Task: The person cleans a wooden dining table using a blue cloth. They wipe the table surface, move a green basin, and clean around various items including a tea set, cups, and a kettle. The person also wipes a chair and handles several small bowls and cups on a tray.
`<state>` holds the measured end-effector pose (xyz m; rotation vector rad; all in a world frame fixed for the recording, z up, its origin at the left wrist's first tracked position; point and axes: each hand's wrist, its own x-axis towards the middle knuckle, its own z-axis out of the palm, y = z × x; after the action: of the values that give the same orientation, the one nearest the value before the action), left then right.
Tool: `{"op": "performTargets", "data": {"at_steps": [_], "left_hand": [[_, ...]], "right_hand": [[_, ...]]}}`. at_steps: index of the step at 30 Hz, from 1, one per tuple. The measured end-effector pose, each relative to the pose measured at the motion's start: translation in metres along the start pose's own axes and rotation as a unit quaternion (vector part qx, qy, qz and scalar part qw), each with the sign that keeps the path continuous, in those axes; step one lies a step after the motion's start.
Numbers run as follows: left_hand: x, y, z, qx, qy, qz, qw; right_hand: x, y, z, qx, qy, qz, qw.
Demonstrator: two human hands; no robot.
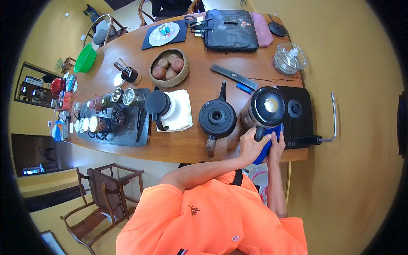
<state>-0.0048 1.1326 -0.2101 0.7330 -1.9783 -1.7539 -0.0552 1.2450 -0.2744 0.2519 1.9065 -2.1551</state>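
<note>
Near the table's right end stands or hangs a glass kettle (262, 106) with a black lid; I cannot tell whether its base touches the table. My left hand (251, 145) is closed round the kettle's black handle. Close beside it, my right hand (276, 146) grips a blue cloth (264, 152), bunched below the kettle's right side. Right of the kettle is a black electric heating base (298, 121) with a curved metal spout. A black teapot (216, 119) with a side handle sits to the left of my left hand.
Farther left, a black-lidded white pot (158, 105) rests on a folded white towel (183, 111), beside a dark tea tray (144, 127) of cups and jars. Behind are a bowl (185, 76) of cups, a black laptop bag (231, 32) and a glass bowl (289, 61).
</note>
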Motion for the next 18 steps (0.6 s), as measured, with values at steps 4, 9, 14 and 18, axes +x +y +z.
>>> {"op": "performTargets", "data": {"at_steps": [4, 9, 14, 18], "left_hand": [[-0.002, -0.006, -0.009, 0.027, -0.065, 0.017, 0.997], [-0.017, 0.017, -0.065, 0.122, -0.062, 0.159, 0.978], [-0.037, 0.001, -0.194, 0.083, -0.039, 0.136, 0.986], [-0.031, -0.058, -0.271, 0.164, 0.141, 0.024, 0.976]], "right_hand": [[0.000, 0.010, -0.006, 0.016, 0.007, 0.011, 1.000], [-0.017, 0.005, -0.009, -0.042, 0.000, 0.013, 0.999], [-0.025, 0.015, -0.003, -0.317, 0.014, -0.120, 0.941], [-0.024, 0.050, 0.010, -0.494, 0.030, -0.212, 0.843]]}}
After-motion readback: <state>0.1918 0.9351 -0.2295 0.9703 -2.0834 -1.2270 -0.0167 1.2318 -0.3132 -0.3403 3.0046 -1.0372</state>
